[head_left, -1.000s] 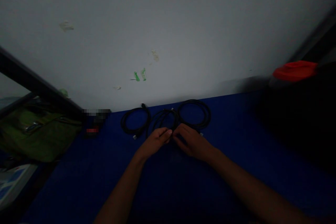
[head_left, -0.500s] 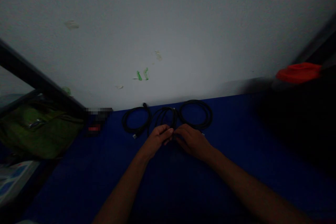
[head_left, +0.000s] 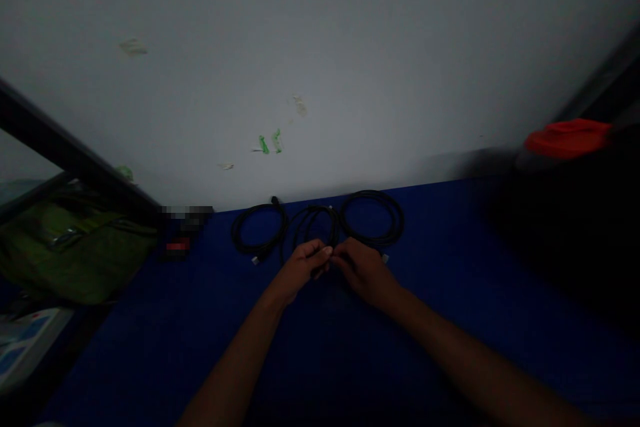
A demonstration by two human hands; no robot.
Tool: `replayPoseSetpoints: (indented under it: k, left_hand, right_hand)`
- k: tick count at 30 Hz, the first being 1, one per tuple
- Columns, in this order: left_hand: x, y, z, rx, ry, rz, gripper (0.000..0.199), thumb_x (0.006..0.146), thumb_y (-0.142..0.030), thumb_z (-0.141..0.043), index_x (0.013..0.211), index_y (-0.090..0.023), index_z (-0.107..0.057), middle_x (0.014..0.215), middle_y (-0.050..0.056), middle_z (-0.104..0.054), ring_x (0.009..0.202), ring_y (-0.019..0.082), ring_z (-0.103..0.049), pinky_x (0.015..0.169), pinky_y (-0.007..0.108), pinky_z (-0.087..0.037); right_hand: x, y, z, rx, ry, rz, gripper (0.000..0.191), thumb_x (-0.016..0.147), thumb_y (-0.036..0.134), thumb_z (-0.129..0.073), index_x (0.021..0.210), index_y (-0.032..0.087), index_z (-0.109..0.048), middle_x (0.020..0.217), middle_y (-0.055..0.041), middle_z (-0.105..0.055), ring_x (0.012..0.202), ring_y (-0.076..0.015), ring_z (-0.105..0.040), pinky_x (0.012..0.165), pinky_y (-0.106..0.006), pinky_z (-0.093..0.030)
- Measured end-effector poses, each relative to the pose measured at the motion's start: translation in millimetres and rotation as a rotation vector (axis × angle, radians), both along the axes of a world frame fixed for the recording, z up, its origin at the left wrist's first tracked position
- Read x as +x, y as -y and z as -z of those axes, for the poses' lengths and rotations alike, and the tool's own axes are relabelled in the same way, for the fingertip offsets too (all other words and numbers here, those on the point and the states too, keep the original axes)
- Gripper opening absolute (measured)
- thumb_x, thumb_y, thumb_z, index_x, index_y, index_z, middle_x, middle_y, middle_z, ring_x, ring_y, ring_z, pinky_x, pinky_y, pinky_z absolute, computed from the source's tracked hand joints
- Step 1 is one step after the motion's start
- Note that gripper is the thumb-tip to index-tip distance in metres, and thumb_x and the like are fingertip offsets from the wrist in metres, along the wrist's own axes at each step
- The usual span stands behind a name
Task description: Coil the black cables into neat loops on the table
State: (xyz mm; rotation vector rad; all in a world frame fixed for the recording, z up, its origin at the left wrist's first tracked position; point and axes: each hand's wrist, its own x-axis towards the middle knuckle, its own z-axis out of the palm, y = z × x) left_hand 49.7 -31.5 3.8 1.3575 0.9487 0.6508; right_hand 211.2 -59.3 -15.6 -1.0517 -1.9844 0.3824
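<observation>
My left hand (head_left: 303,270) is closed on the front of a black cable (head_left: 320,208), thumb and fingers pinched together. Fingertip to fingertip with it, my right hand (head_left: 367,272) pinches at the same cable; the exact bit between its fingers is too dark to see. This cable lies in loose loops beyond the hands. To its left is a coiled black cable (head_left: 234,230) with a metal-tipped plug (head_left: 256,259). To its right rests another coiled black cable (head_left: 401,220), its plug (head_left: 385,258) showing beside my right hand.
All the cables lie on a blue surface (head_left: 440,247) against a pale wall (head_left: 380,80). A green bag (head_left: 100,253) sits at the left by a dark post (head_left: 80,147). At the right stands a large dark shape with an orange item (head_left: 567,138) above it.
My right hand has shifted very slightly, and the plug beside it shows more. Both hands stay together at the middle cable; the coils lie as before.
</observation>
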Motion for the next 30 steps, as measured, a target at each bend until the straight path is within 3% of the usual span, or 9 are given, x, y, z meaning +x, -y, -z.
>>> replayPoseSetpoints:
  k: [6, 13, 26, 30]
  left_hand:
    - [2, 1, 0.6, 0.007, -0.003, -0.018, 0.036, 0.081, -0.048, -0.047, 0.067, -0.015, -0.047, 0.057, -0.005, -0.044, 0.047, 0.006, -0.036, 0.045, 0.02, -0.026]
    - [1, 0, -3.5, 0.108, -0.119, -0.002, 0.036, 0.08, -0.049, -0.049, 0.068, -0.015, -0.049, 0.054, -0.005, -0.044, 0.047, 0.007, -0.038, 0.046, 0.02, -0.027]
    - [0, 0, 1.7, 0.11, -0.15, 0.008, 0.034, 0.077, -0.049, -0.052, 0.07, -0.015, -0.05, 0.056, -0.005, -0.045, 0.047, 0.006, -0.039, 0.044, 0.019, -0.027]
    - [1, 1, -3.1, 0.108, -0.157, 0.013, 0.035, 0.076, -0.05, -0.052, 0.07, -0.015, -0.049, 0.056, -0.005, -0.045, 0.047, 0.006, -0.039, 0.044, 0.019, -0.027]
  right_hand:
    - [-4, -1, -1.3, -0.371, -0.33, 0.028, 0.016, 0.084, 0.029, -0.051, 0.073, 0.018, -0.053, 0.064, 0.0011, -0.057, 0.055, -0.01, -0.053, 0.053, -0.022, -0.042]
    - [-5, -3, -2.0, -0.733, -0.684, -0.049, 0.023, 0.073, 0.037, -0.061, 0.068, 0.017, -0.049, 0.059, 0.0037, -0.054, 0.046, -0.0084, -0.052, 0.046, -0.021, -0.043]
    - [-2, -3, -9.0, -0.919, -0.651, 0.019, 0.023, 0.071, 0.035, -0.062, 0.068, 0.016, -0.05, 0.058, 0.004, -0.053, 0.045, -0.0072, -0.052, 0.045, -0.021, -0.044]
    - [-2, -1, -10.6, -0.992, -0.728, -0.037, 0.026, 0.07, 0.037, -0.064, 0.067, 0.015, -0.05, 0.056, 0.005, -0.05, 0.047, -0.0069, -0.05, 0.051, -0.024, -0.05]
